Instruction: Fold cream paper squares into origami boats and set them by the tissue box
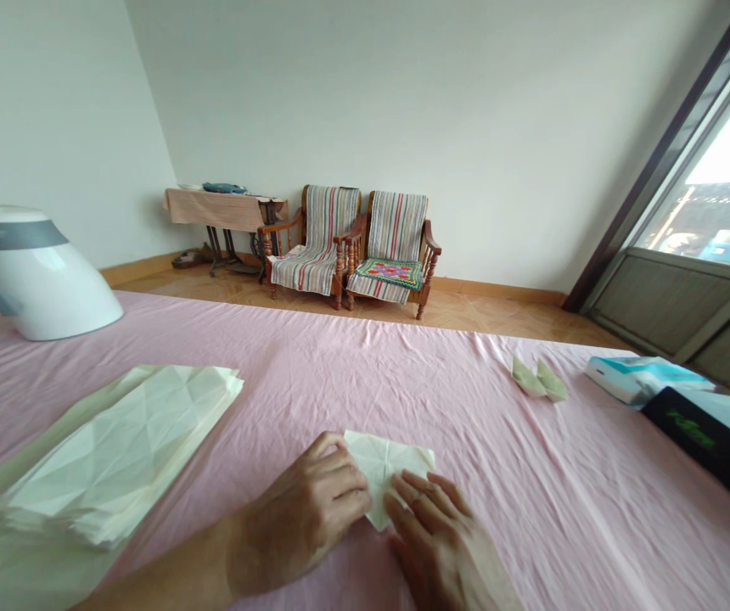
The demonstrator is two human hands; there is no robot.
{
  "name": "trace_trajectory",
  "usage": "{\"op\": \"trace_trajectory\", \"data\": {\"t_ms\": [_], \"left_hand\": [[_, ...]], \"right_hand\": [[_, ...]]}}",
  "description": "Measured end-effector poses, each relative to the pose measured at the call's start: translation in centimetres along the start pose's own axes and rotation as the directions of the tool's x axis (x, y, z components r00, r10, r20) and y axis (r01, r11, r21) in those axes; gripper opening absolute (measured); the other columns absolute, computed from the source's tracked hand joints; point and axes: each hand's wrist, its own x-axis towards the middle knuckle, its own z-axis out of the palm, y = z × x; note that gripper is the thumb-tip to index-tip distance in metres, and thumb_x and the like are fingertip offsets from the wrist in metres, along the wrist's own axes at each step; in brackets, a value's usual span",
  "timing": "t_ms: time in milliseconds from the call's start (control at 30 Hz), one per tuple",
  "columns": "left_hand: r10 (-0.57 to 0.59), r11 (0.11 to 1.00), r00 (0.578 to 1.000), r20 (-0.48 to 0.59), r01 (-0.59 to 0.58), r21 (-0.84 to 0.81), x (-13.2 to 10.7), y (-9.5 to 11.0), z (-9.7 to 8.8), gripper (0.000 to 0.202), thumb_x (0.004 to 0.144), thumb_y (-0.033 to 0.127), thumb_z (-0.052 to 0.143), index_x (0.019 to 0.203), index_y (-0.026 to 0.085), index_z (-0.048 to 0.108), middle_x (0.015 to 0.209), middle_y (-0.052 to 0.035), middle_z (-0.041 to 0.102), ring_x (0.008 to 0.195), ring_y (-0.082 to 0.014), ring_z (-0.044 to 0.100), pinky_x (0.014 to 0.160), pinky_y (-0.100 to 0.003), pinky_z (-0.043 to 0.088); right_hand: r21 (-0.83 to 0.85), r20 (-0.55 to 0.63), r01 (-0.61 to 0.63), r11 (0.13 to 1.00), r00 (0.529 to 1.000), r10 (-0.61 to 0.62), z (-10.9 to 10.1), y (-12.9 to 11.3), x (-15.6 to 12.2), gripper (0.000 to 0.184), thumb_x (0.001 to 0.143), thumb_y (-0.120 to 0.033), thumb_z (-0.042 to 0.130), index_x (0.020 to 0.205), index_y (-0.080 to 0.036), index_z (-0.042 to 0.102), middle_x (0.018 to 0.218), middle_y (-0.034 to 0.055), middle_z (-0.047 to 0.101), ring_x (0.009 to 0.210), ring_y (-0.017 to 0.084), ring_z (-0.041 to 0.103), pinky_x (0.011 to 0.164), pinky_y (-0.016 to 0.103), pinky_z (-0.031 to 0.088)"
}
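A small creased sheet of pale paper (385,465) lies on the pink tablecloth (403,373) in front of me. My left hand (305,518) rests on its left edge with fingers curled and pinched against the paper. My right hand (441,543) presses on the sheet's lower right part, its fingers close together and flat. Both hands touch the same sheet.
A stack of creased pale sheets (116,450) lies at the left. A white electric kettle (27,271) stands at the far left. A folded paper piece (538,378), a tissue pack (638,378) and a black box (715,450) lie at the right. Two wooden chairs (356,250) stand beyond.
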Motion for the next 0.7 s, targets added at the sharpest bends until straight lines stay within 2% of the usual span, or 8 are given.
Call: {"op": "trace_trajectory", "data": {"t_ms": [67, 133, 233, 333, 433, 500, 700], "left_hand": [[0.004, 0.999, 1.000, 0.008, -0.004, -0.032, 0.0, 0.3, -0.1, 0.021, 0.097, 0.012, 0.043, 0.083, 0.015, 0.059, 0.082, -0.0037, 0.064, 0.079, -0.0180, 0.054, 0.086, -0.040, 0.033], [-0.037, 0.994, 0.999, 0.017, 0.039, -0.104, 0.2, 0.5, -0.1, 0.018, 0.095, 0.012, 0.048, 0.083, 0.016, 0.061, 0.082, -0.0025, 0.063, 0.080, -0.0174, 0.055, 0.085, -0.037, 0.033], [-0.183, 0.943, 0.982, 0.033, 0.185, -0.276, 0.6, 0.4, -0.2, 0.010, 0.089, 0.013, 0.063, 0.083, 0.020, 0.067, 0.082, 0.0010, 0.064, 0.084, -0.0155, 0.057, 0.085, -0.032, 0.035], [-0.289, 0.862, 0.954, 0.078, 0.295, -0.412, 1.2, -0.2, -0.2, 0.011, 0.080, 0.011, 0.073, 0.081, 0.022, 0.071, 0.080, 0.0033, 0.066, 0.084, -0.0141, 0.059, 0.084, -0.028, 0.036], [-0.341, 0.821, 0.930, 0.136, 0.365, -0.439, 1.8, -0.8, -0.1, 0.016, 0.073, 0.008, 0.077, 0.082, 0.020, 0.070, 0.080, 0.0032, 0.068, 0.084, -0.0152, 0.060, 0.085, -0.028, 0.037], [-0.375, 0.806, 0.914, 0.156, 0.404, -0.432, 2.1, -1.0, 0.0, 0.022, 0.070, 0.007, 0.077, 0.086, 0.020, 0.070, 0.084, 0.0027, 0.069, 0.086, -0.0166, 0.059, 0.085, -0.028, 0.037], [-0.398, 0.814, 0.912, 0.103, 0.403, -0.419, 2.1, -1.1, 0.8, 0.023, 0.073, 0.009, 0.070, 0.093, 0.020, 0.067, 0.089, 0.0008, 0.067, 0.087, -0.0178, 0.059, 0.085, -0.030, 0.039]], "right_hand": [[0.072, 0.020, -0.012, 0.997, 1.000, 0.011, 0.1, 0.0, -0.2, 0.024, 0.095, -0.017, 0.041, 0.096, -0.022, 0.064, 0.098, 0.0016, 0.071, 0.088, 0.020, 0.066, 0.081, 0.034, 0.051], [0.098, 0.076, -0.021, 0.995, 0.997, 0.014, 0.0, 0.0, -0.6, 0.022, 0.095, -0.016, 0.042, 0.095, -0.022, 0.064, 0.099, 0.0023, 0.070, 0.087, 0.020, 0.065, 0.079, 0.033, 0.052], [0.076, 0.132, 0.017, 0.997, 0.991, -0.027, -0.2, 0.1, -1.4, 0.020, 0.095, -0.018, 0.044, 0.107, -0.020, 0.061, 0.107, 0.0046, 0.068, 0.093, 0.021, 0.064, 0.079, 0.032, 0.054], [0.013, 0.141, 0.106, 0.994, 0.984, -0.107, -0.5, 0.4, -2.0, 0.025, 0.096, -0.017, 0.042, 0.115, -0.016, 0.058, 0.110, 0.0078, 0.067, 0.098, 0.022, 0.064, 0.079, 0.030, 0.055], [-0.041, 0.133, 0.158, 0.987, 0.980, -0.151, -0.6, 0.5, -2.2, 0.028, 0.096, -0.015, 0.039, 0.117, -0.015, 0.057, 0.110, 0.0090, 0.067, 0.100, 0.022, 0.064, 0.080, 0.030, 0.055], [-0.038, 0.115, 0.149, 0.988, 0.983, -0.143, -0.7, 0.5, -2.2, 0.028, 0.096, -0.015, 0.038, 0.115, -0.015, 0.058, 0.108, 0.0088, 0.067, 0.097, 0.021, 0.065, 0.079, 0.029, 0.056], [0.021, 0.099, 0.080, 0.997, 0.992, -0.082, -1.0, 0.1, -1.7, 0.025, 0.094, -0.013, 0.041, 0.111, -0.017, 0.059, 0.106, 0.0074, 0.067, 0.095, 0.020, 0.064, 0.080, 0.030, 0.055]]}}
